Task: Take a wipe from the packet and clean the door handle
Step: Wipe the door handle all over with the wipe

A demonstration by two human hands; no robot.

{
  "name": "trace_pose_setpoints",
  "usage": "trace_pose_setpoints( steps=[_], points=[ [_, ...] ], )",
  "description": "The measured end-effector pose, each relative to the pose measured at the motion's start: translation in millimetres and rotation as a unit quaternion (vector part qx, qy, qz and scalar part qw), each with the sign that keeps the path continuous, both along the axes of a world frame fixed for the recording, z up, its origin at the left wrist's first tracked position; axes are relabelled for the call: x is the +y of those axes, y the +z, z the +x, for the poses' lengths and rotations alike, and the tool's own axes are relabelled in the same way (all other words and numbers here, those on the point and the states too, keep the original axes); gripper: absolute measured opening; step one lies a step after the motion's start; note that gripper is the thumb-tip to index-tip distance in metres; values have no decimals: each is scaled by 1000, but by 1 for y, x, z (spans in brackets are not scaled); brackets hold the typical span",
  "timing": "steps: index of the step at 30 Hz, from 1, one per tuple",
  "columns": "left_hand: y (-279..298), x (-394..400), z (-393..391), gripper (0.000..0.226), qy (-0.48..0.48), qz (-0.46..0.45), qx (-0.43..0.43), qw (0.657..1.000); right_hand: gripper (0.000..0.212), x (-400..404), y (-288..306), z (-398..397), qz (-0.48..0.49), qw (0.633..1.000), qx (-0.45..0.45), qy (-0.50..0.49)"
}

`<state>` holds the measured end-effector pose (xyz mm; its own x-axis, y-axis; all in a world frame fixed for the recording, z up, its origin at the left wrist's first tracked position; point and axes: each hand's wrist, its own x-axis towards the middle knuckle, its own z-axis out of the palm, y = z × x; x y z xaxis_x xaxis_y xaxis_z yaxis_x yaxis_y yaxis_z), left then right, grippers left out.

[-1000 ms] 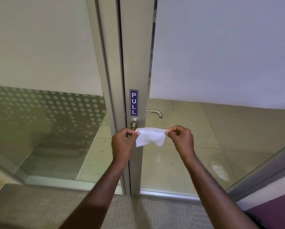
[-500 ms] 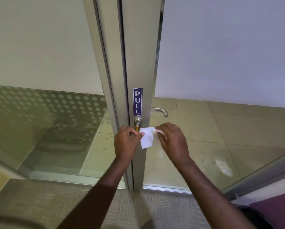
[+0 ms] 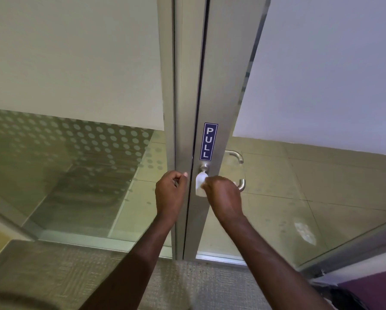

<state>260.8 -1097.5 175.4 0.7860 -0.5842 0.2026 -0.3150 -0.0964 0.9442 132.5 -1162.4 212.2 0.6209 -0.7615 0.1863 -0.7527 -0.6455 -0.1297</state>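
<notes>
A white wipe [image 3: 200, 183] is bunched in my right hand [image 3: 223, 194], which presses it against the near door handle just below the round handle base [image 3: 204, 168] on the metal door stile. The near lever is hidden under the wipe and hand. My left hand [image 3: 170, 194] is curled shut beside it, at the gap between the two frames, holding nothing visible. The far-side handle [image 3: 239, 170] shows through the glass to the right. No wipe packet is in view.
A blue PULL sign [image 3: 209, 141] sits above the handle. Frosted glass panels [image 3: 75, 63] flank the metal frame. Grey carpet [image 3: 176, 285] lies at my feet, with a purple surface [image 3: 371, 289] at the lower right.
My left hand has let go of the wipe and drawn left. My right hand has gathered the wipe and pushed it onto the handle. The view has moved closer to the door.
</notes>
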Motion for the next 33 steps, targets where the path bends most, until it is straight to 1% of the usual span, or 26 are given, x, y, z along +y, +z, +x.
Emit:
trace_pose_setpoints(
  steps=[2, 3, 5, 6, 8, 9, 10, 13, 14, 16, 19, 24, 27, 30, 33],
  points=[
    [-1, 0, 3, 30, -5, -4, -3, 1000, 45, 0, 0, 16, -3, 999, 19, -31],
    [-1, 0, 4, 30, -7, -5, -5, 1000, 47, 1, 0, 18, -10, 999, 23, -33],
    [-2, 1, 6, 30, -10, -4, -5, 1000, 27, 4, 1, 13, -5, 999, 26, -27],
    [-3, 2, 7, 29, -13, -4, -2, 1000, 23, 6, 1, 8, -7, 999, 20, -25],
    [-4, 3, 9, 29, -18, -5, 2, 1000, 27, 5, -1, -6, -11, 999, 6, -42],
    [-3, 4, 10, 29, -20, -6, 2, 1000, 26, 3, -1, -9, -19, 998, 13, -51],
    [-3, 5, 13, 29, -22, -6, 1, 1000, 28, 1, -2, -9, -42, 997, 18, -57],
    [-3, 4, 14, 28, -24, -4, 3, 1000, 47, 0, 2, 11, -71, 996, 22, -56],
    [-2, 4, 14, 27, -25, -3, 4, 1000, 48, 0, 2, 20, -75, 995, 27, -59],
    [-2, 2, 13, 27, -34, -1, -1, 999, 41, 1, 1, 29, -61, 994, 48, -76],
    [3, 0, 13, 26, -44, -5, -15, 999, 32, 1, -2, 23, -42, 994, 45, -94],
    [9, 3, 23, 25, -41, -15, -22, 999, 17, -3, -5, 9, -88, 991, 61, -79],
    [9, 4, 26, 24, -42, -10, -27, 999, 18, -5, -1, 29, -82, 992, 60, -68],
    [9, 4, 23, 24, -47, -8, -34, 998, 22, -8, 3, 37, -67, 993, 57, -83],
    [9, 5, 23, 24, -49, -6, -43, 998, 16, -4, 4, 25, -78, 993, 58, -70]
  ],
)
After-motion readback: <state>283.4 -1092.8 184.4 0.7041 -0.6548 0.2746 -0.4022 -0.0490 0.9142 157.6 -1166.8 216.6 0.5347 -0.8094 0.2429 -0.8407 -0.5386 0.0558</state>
